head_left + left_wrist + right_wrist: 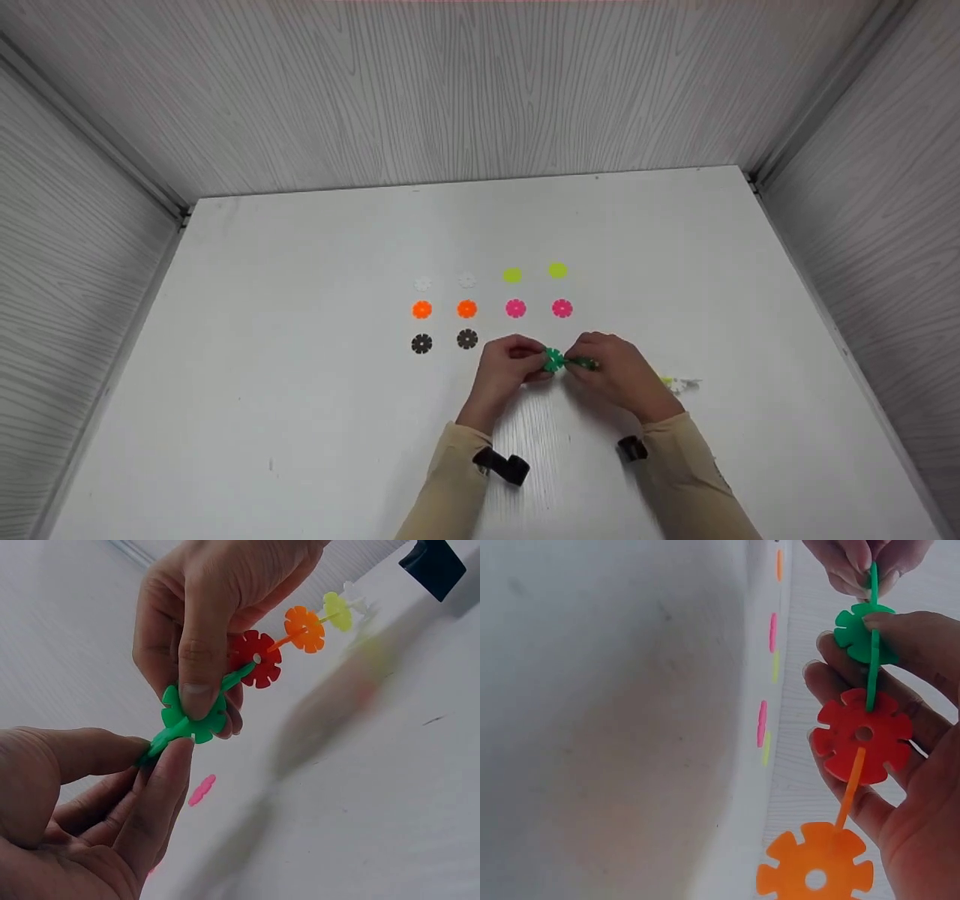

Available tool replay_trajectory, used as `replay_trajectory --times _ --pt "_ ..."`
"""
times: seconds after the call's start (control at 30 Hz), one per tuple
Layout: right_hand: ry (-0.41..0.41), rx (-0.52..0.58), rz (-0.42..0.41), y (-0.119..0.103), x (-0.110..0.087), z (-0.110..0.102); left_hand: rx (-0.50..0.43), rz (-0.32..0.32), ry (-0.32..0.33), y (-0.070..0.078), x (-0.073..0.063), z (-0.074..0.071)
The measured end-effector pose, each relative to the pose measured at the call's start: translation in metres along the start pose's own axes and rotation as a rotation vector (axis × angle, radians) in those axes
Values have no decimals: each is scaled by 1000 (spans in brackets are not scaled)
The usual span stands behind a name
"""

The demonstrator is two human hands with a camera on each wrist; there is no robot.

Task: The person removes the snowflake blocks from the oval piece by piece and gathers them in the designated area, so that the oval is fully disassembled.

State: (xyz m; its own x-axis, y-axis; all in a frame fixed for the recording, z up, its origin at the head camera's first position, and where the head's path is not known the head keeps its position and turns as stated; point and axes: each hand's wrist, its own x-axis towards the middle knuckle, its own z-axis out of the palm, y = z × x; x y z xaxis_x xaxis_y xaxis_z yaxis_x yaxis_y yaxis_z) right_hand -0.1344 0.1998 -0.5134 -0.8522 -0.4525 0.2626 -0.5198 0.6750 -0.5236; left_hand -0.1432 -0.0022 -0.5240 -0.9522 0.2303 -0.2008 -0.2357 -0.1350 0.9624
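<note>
Loose discs in rows on the table, ahead and left of the right grip

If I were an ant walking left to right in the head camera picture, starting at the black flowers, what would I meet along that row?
Black flower → another black flower → left hand → green flower → right hand → white end of the chain.

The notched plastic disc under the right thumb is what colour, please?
Green disc, clearest in the left wrist view.
</note>
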Motion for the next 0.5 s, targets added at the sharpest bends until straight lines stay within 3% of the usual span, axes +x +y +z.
replay_trajectory --times 0.3,0.5 --pt "-15 26 -25 4 0 -4 11 28 10 -1 3 1" --pt "-43 50 -37 4 -1 -5 28 11 31 -1 2 0"
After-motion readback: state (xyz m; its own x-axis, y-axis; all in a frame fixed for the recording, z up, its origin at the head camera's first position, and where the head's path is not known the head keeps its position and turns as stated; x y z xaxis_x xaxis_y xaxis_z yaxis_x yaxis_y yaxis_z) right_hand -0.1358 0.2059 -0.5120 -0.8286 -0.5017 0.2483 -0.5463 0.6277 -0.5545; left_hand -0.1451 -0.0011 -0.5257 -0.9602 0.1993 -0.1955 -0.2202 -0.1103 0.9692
